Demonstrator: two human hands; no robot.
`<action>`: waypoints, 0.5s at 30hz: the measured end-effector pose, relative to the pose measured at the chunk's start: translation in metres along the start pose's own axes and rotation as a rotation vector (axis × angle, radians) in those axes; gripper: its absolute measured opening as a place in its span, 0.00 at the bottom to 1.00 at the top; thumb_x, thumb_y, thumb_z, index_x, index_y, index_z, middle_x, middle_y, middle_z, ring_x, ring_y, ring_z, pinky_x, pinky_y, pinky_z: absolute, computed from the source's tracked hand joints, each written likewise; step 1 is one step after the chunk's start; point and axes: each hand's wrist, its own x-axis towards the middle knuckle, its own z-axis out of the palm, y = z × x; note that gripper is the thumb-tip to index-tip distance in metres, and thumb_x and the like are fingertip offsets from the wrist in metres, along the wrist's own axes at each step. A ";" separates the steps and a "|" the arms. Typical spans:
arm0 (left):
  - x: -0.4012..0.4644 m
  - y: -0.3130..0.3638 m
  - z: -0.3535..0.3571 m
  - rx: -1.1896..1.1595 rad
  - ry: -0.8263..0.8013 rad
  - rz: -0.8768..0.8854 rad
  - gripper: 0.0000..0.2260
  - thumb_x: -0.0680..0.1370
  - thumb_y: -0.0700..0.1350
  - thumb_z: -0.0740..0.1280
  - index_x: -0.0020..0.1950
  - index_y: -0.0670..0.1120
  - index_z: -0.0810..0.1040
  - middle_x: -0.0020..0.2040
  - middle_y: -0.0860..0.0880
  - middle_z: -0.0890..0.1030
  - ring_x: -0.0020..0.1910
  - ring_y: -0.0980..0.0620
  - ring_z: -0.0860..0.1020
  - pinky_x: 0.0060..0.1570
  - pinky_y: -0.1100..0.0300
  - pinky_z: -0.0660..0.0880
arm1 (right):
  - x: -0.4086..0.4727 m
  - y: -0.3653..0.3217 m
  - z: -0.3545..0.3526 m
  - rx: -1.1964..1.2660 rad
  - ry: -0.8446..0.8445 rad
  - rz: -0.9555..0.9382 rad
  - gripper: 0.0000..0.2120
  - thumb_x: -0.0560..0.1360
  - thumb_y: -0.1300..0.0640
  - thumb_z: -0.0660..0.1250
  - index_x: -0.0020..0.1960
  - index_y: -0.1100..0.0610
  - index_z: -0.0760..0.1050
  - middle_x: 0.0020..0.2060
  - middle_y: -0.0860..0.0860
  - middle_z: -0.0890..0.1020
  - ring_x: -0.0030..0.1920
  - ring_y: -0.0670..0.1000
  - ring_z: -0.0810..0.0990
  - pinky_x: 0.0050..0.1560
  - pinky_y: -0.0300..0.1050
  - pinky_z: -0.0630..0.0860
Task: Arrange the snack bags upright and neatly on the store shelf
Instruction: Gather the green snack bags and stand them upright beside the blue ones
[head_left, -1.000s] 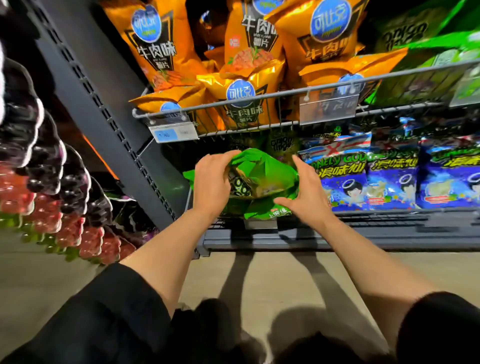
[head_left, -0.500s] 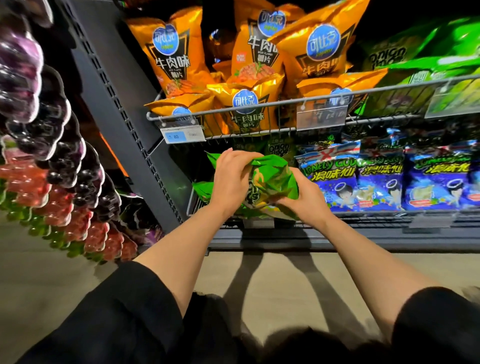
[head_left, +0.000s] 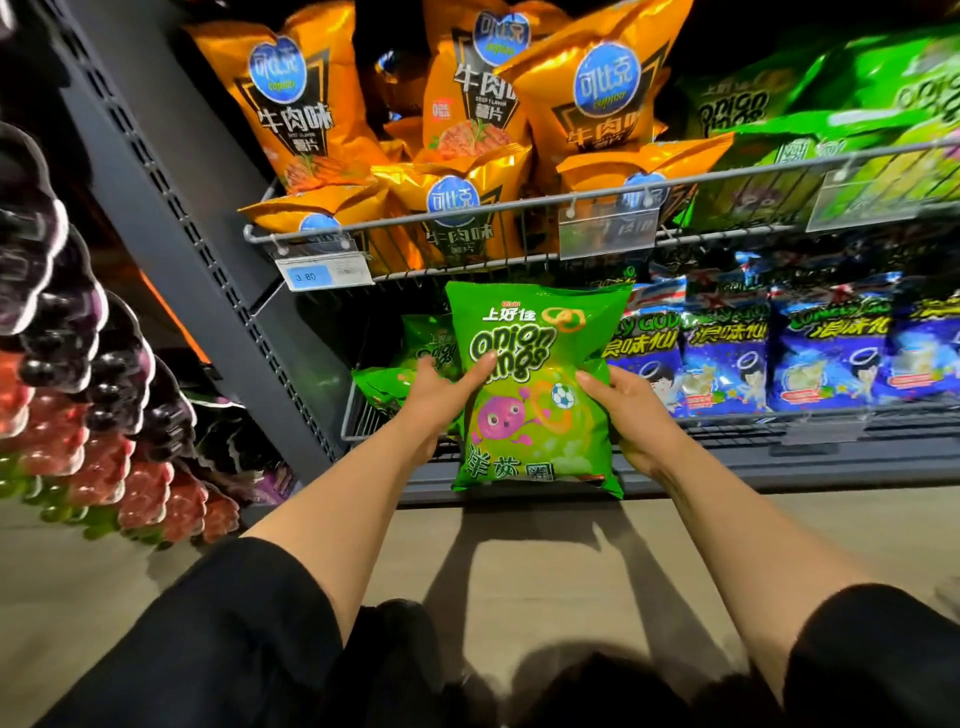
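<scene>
1. Standing in a shop aisle before a dark metal shelving unit (head_left: 171, 218), wire-fronted shelves stacked one above the other, tan floor (head_left: 519, 561) below.
2. Holding a green onion rings bag (head_left: 535, 384) upright, front facing out, in front of the lower shelf (head_left: 779, 452) (bottom edge hanging just past the shelf lip).
3. Gripping the bag's left edge with the left hand (head_left: 439, 392), thumb lying across the printed front, fingers curled behind.
4. Clasping the bag's right edge with the right hand (head_left: 631, 413), thumb on the front, remaining fingers hidden behind.
5. Showing more green bags (head_left: 410, 364) just behind, slumping; blue snack bags (head_left: 810, 358) lining up to the right.
6. Crowding the upper shelf (head_left: 509, 208): orange chip bags (head_left: 291, 104), some leaning, some lying flat.
</scene>
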 end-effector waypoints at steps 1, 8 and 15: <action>-0.001 -0.002 0.004 -0.032 -0.114 -0.043 0.37 0.73 0.53 0.70 0.74 0.44 0.55 0.68 0.43 0.72 0.59 0.49 0.75 0.59 0.55 0.71 | 0.000 0.000 -0.002 0.030 0.007 0.014 0.13 0.78 0.59 0.62 0.61 0.63 0.75 0.52 0.57 0.82 0.46 0.52 0.82 0.44 0.45 0.80; 0.011 -0.024 0.024 -0.042 -0.280 0.134 0.26 0.70 0.40 0.75 0.65 0.46 0.69 0.57 0.47 0.81 0.53 0.52 0.80 0.50 0.65 0.77 | 0.005 0.002 -0.005 0.033 0.013 0.071 0.16 0.77 0.53 0.65 0.63 0.57 0.74 0.54 0.55 0.82 0.50 0.53 0.83 0.46 0.47 0.81; 0.020 -0.033 0.038 0.035 -0.143 0.233 0.25 0.73 0.50 0.72 0.66 0.48 0.69 0.55 0.54 0.78 0.54 0.56 0.77 0.46 0.73 0.72 | 0.008 0.013 -0.010 -0.160 -0.051 0.000 0.37 0.56 0.64 0.82 0.61 0.52 0.71 0.55 0.52 0.82 0.56 0.52 0.82 0.57 0.50 0.78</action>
